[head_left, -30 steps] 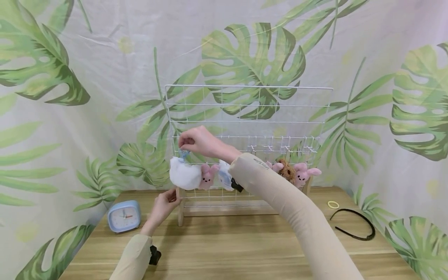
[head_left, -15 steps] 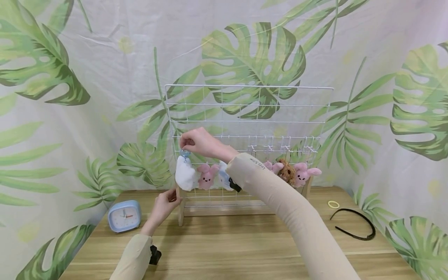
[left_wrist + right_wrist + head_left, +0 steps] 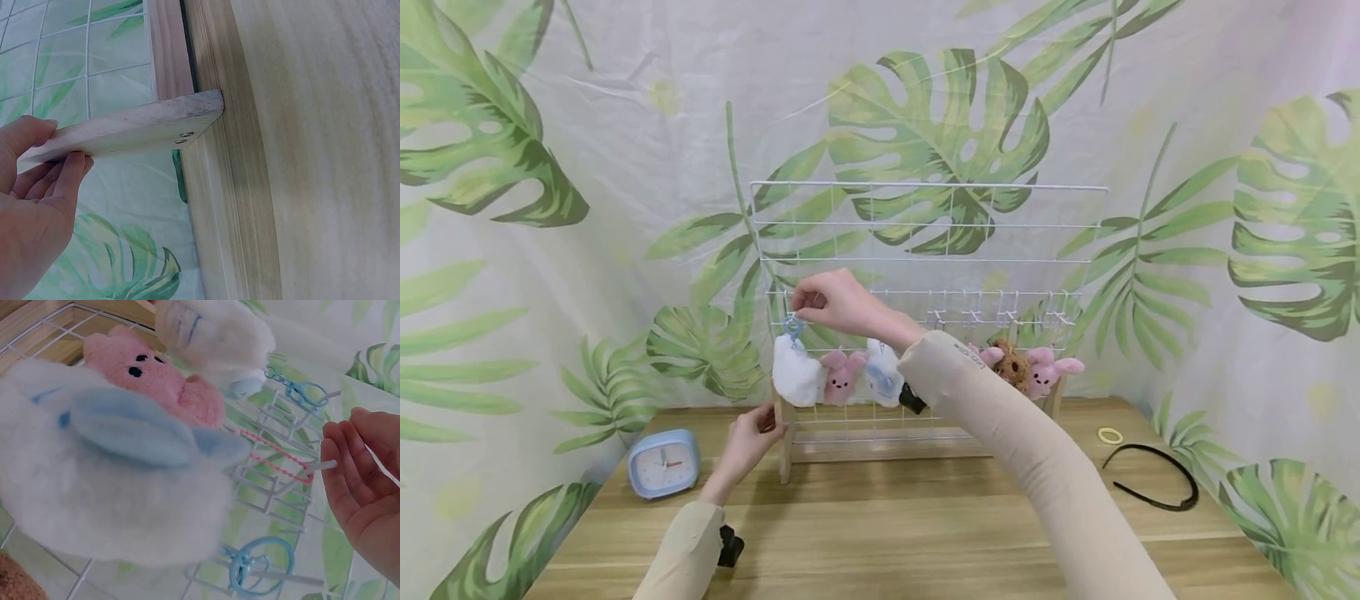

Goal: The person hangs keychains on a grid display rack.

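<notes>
My left hand (image 3: 747, 442) pinches the upright wooden side leg (image 3: 131, 125) of the white wire grid rack (image 3: 925, 260) between thumb and fingers. My right hand (image 3: 369, 487) is beside the hook ends, fingers loosely bent and nothing between them. A white plush keychain (image 3: 797, 375) hangs at the rack's left end, its light blue clasp (image 3: 304, 394) looped over a hook. Next to it are a pink rabbit plush (image 3: 841, 377) on a pink bead chain (image 3: 275, 453) and a white-and-blue plush (image 3: 883, 375). My right forearm hides part of the row.
Farther right on the rack hang a brown plush (image 3: 1011, 367) and another pink rabbit (image 3: 1047, 371). A blue clock (image 3: 664, 464) stands left on the wooden table (image 3: 880, 525). At right lie a black headband (image 3: 1187, 483) and a yellow ring (image 3: 1109, 436).
The white plush has turned and hangs slightly farther right from its blue clasp. My right hand has shifted a little right, off the clasp. The left hand keeps its place on the leg.
</notes>
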The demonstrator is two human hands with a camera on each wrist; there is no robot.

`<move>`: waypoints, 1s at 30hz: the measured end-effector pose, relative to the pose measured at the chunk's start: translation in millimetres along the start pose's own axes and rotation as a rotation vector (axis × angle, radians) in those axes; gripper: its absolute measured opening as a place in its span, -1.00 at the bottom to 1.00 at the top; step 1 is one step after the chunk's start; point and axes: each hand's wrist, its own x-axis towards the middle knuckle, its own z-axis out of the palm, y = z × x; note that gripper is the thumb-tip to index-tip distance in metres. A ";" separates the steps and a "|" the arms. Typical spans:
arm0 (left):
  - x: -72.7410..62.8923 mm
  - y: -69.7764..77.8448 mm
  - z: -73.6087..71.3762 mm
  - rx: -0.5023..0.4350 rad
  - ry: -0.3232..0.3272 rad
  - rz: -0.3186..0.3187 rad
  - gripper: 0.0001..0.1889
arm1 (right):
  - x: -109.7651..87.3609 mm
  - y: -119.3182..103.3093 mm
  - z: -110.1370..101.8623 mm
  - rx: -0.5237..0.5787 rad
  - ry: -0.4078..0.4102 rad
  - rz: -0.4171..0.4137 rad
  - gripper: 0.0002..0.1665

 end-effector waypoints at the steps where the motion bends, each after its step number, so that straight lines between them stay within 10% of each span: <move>1: 0.3 -0.5 0.2 0.002 0.000 -0.004 -0.48 | -3.1 0.4 -1.6 0.009 0.009 -0.002 -0.87; 15: 2.2 -2.0 -1.1 0.025 0.015 0.012 -0.50 | -85.3 4.4 -22.8 0.131 0.153 -0.020 -0.85; 30: -7.4 -9.8 -16.1 0.087 0.025 0.015 -0.37 | -218.8 56.0 17.8 0.113 0.147 0.100 -0.89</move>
